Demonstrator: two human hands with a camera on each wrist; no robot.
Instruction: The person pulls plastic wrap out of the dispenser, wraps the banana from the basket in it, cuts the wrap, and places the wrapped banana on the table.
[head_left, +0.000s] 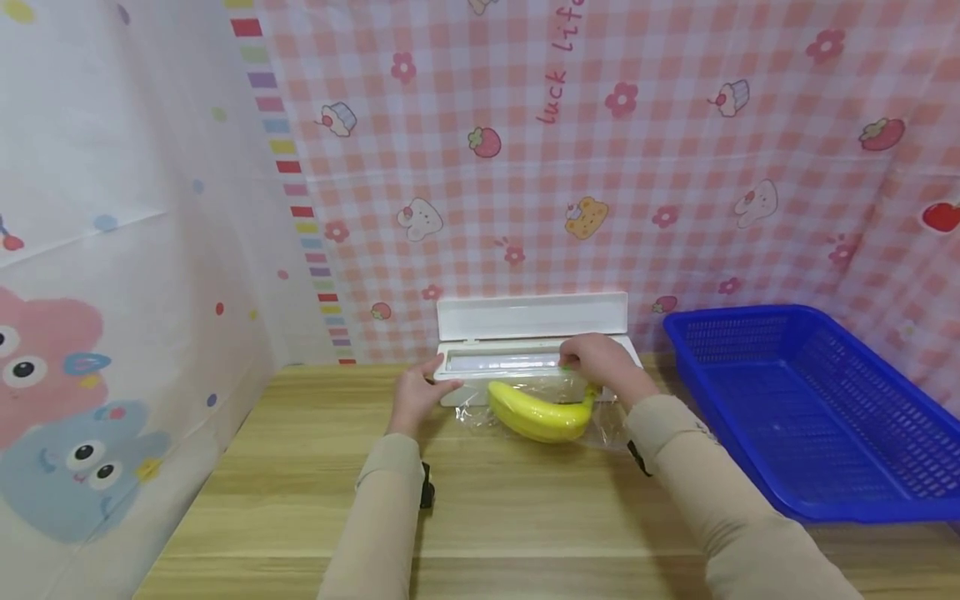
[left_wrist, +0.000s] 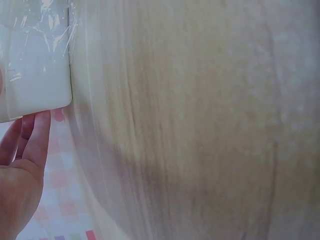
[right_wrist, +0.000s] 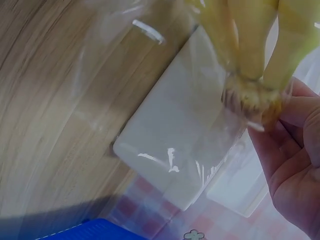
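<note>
A white cling film dispenser box [head_left: 498, 346] stands at the back of the table with its lid [head_left: 532, 317] raised, a film roll inside. Clear film [head_left: 472, 412] hangs over its front and around a bunch of yellow bananas [head_left: 540, 415]. My left hand [head_left: 417, 396] grips the box's left end, thumb on the front, fingers against the end face [left_wrist: 37, 112]. At the front edge of the opening, my right hand [head_left: 600, 362] pinches a small greenish slide cutter, mostly hidden by the fingers. The banana stem [right_wrist: 252, 102] lies just in front of that hand.
A blue plastic basket [head_left: 787, 500] stands on the right, close to my right forearm. A pink checked cloth [head_left: 517, 183] hangs right behind the box. Wooden tabletop [head_left: 487, 517] stretches in front of the bananas.
</note>
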